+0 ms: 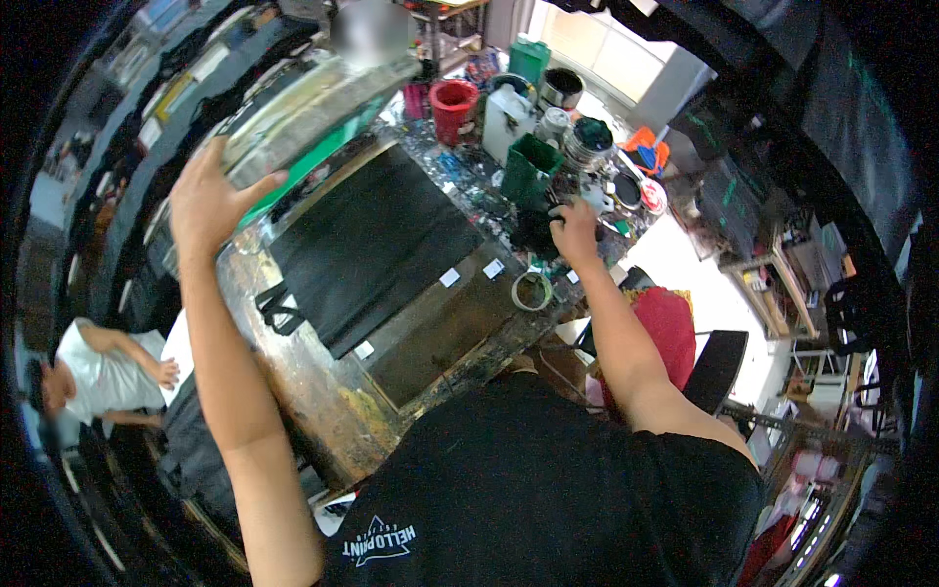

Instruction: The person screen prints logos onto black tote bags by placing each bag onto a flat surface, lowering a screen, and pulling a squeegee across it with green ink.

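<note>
My left hand (207, 207) is at the near edge of a tilted, blurred flat frame (303, 110) with a green strip (318, 157) along its lower side. The thumb is stretched away from the fingers; whether they touch the frame I cannot tell. Below the frame, a black fabric piece (377, 245), seemingly a bag with a strap (281, 311), lies flat on a board (445, 338). My right hand (577, 233) is over the table's right side, fingers curled at something dark beside a green square container (531, 168). What they hold is hidden.
Behind my right hand stand a red bucket (454, 112), a white jug (509, 124) and several paint-stained cans. A tape roll (531, 291) lies on the table near the board. A person in a white shirt (108, 367) is at the left. A red-covered thing (665, 333) is beside my right arm.
</note>
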A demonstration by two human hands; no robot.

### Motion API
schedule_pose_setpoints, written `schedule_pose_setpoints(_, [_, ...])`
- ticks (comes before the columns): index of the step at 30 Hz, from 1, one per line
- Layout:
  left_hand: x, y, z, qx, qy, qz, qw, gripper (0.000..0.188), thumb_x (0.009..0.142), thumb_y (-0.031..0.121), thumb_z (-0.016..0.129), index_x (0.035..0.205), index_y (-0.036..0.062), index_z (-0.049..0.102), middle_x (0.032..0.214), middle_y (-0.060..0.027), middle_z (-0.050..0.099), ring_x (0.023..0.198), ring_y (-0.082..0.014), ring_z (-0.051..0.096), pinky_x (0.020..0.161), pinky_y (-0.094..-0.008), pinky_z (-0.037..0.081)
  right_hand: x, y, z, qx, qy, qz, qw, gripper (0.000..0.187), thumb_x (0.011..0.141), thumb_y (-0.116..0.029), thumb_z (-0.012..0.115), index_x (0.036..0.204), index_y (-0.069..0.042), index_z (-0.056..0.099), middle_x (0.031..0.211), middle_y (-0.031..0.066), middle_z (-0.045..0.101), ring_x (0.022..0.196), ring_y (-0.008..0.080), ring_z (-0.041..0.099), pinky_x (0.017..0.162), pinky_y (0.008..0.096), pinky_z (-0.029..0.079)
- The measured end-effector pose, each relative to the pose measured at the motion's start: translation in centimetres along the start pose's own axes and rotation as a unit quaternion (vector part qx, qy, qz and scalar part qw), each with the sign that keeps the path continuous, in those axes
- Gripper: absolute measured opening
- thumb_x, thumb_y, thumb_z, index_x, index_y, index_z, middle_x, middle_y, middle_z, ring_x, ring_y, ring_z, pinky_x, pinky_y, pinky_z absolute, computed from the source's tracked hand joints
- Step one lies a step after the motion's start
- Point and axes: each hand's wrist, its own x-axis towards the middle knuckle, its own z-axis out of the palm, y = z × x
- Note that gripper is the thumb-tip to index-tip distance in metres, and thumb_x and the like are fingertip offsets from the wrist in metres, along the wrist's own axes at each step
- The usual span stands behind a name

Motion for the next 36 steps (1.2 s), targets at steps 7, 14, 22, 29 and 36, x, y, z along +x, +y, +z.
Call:
schedule_pose_setpoints(7, [-4.9,1.4,1.5,0.004,0.043,0.025,0.999,0.103,0.061,0.078,0.076,0.130,0.0035,0.059,0.105,-0.0161,0.068,0.098,-0.0333,0.066,0.086,-0.0443,0.052,13.0,-26.1,-9.2,0.150,0.152,-0.304,0.928,0.027,0.085,-0.017,0.068,0.110,-0.006,0.069,0.116,0.0167,0.064,0.111,0.0351,0.058,0.099,0.0484,0.043])
schedule_pose_setpoints(14, [-6.7,1.4,3.4,-0.061,0.085,0.018,0.994,0.118,0.058,0.068,0.085,0.152,0.0102,0.042,0.102,-0.0166,0.069,0.095,-0.0369,0.067,0.087,-0.0473,0.052,17.5,-35.8,0.6,0.012,-0.067,-0.394,0.917,0.039,0.085,-0.048,0.065,0.098,-0.011,0.068,0.094,0.0119,0.068,0.094,0.0321,0.066,0.085,0.0519,0.045])
schedule_pose_setpoints(22, [-17.1,5.9,6.0,-0.230,0.236,0.099,0.939,0.070,0.068,0.060,0.085,0.109,0.0058,0.070,0.090,-0.0091,0.064,0.080,-0.0258,0.063,0.075,-0.0375,0.053,16.3,-34.2,1.0,0.028,-0.002,-0.430,0.903,0.043,0.086,-0.052,0.066,0.095,-0.010,0.064,0.088,0.0104,0.066,0.089,0.0301,0.063,0.081,0.0469,0.043])
schedule_pose_setpoints(29, [-24.0,6.3,9.6,-0.890,0.177,-0.308,0.285,0.110,0.089,0.079,0.046,0.150,-0.0074,0.017,0.143,-0.0315,0.043,0.133,-0.0454,0.047,0.116,-0.0559,0.039,11.8,-31.3,0.9,0.027,-0.091,-0.423,0.901,0.043,0.088,-0.049,0.066,0.100,-0.008,0.061,0.091,0.0115,0.059,0.092,0.0305,0.058,0.080,0.0456,0.039])
schedule_pose_setpoints(36, [-30.1,9.4,13.5,-0.836,0.081,-0.463,0.283,0.122,0.081,0.088,0.045,0.157,-0.0003,0.007,0.154,-0.0295,0.029,0.141,-0.0476,0.036,0.116,-0.0585,0.038,9.3,-26.7,7.4,-0.030,-0.297,-0.427,0.854,0.054,0.074,-0.018,0.081,0.117,-0.010,0.049,0.104,0.0118,0.060,0.107,0.0339,0.058,0.084,0.0500,0.042])
